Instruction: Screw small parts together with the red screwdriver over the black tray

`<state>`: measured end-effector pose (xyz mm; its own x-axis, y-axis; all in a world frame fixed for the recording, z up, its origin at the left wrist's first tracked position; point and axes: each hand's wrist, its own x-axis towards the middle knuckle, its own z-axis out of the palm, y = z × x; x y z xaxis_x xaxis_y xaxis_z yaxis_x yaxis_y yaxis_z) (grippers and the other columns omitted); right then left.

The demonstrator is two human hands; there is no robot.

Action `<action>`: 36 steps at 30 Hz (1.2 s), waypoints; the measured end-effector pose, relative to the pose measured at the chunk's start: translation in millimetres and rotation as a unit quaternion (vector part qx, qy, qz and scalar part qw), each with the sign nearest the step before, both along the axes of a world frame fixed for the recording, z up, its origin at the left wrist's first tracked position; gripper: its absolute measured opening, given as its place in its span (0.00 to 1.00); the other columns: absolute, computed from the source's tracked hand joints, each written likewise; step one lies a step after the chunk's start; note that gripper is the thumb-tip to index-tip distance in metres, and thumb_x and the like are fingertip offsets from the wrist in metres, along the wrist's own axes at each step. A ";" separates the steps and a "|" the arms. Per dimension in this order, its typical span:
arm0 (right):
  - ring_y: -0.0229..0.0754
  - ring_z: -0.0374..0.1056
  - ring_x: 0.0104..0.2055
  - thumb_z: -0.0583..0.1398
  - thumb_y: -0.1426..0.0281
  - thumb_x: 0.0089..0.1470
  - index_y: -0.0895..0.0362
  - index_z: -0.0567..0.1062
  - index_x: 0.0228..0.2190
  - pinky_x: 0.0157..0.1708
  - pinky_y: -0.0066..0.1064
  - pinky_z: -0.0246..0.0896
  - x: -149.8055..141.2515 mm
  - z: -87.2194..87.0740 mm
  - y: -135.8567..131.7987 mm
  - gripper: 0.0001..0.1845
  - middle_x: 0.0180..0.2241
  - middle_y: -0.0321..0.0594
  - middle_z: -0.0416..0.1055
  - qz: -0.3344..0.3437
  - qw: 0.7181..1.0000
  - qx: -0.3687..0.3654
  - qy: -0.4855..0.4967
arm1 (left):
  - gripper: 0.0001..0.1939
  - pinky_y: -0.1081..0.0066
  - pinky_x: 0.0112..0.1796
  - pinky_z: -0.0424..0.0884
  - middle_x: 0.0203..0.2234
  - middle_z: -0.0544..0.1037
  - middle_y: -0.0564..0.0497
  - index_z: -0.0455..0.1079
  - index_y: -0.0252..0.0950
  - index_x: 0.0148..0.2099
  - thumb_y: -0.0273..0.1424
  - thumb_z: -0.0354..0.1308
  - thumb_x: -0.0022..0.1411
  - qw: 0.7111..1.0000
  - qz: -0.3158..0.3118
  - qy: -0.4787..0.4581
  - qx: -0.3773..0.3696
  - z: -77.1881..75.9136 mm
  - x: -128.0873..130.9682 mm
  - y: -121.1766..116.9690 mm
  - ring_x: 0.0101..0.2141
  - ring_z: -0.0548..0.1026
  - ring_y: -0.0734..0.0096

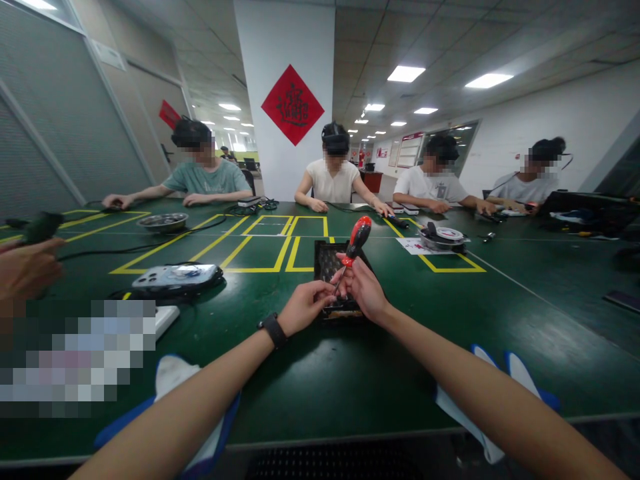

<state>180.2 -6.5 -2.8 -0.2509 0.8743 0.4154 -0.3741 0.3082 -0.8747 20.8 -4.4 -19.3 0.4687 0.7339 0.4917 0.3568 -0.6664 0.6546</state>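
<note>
With the right hand (369, 292), grasping the screwdriver (359, 239) by the base of its raised handle, angled tip-down over the open black case (325, 256) on the green tabletop (290, 393), and with the left hand (306, 303), reaching bent fingers to the tip, too hidden to tell whether pinching anything.

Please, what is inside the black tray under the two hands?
The black tray shows a dark, bumpy surface at the back. Left hand, right hand and screwdriver partly cover the rest, hiding what lies there.
</note>
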 end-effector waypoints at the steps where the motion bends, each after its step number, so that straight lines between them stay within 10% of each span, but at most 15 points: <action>1: 0.31 0.60 0.19 0.47 0.57 0.55 0.55 0.61 0.48 0.22 0.26 0.56 -0.1 0.0 -0.2 0.22 0.28 0.38 0.69 -0.002 1.000 0.004 -0.001 | 0.11 0.75 0.31 0.63 0.28 0.74 0.50 0.70 0.32 0.37 0.33 0.53 0.55 1.000 -0.006 0.000 -0.003 0.4 0.0 -0.3 0.28 0.68 0.74; 36: 0.29 0.55 0.17 0.48 0.55 0.53 0.54 0.61 0.45 0.18 0.23 0.51 -0.2 0.2 0.0 0.22 0.25 0.34 0.66 -0.039 0.999 0.019 -0.016 | 0.12 0.75 0.28 0.64 0.25 0.74 0.51 0.69 0.31 0.34 0.36 0.55 0.53 0.999 0.013 -0.015 -0.043 0.0 6.0 -3.3 0.26 0.69 0.75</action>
<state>179.9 -6.6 -2.7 -0.1965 0.8756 0.4413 -0.3206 0.3679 -0.8728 26.8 -7.7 -19.3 0.4347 0.7858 0.4399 0.3530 -0.5980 0.7195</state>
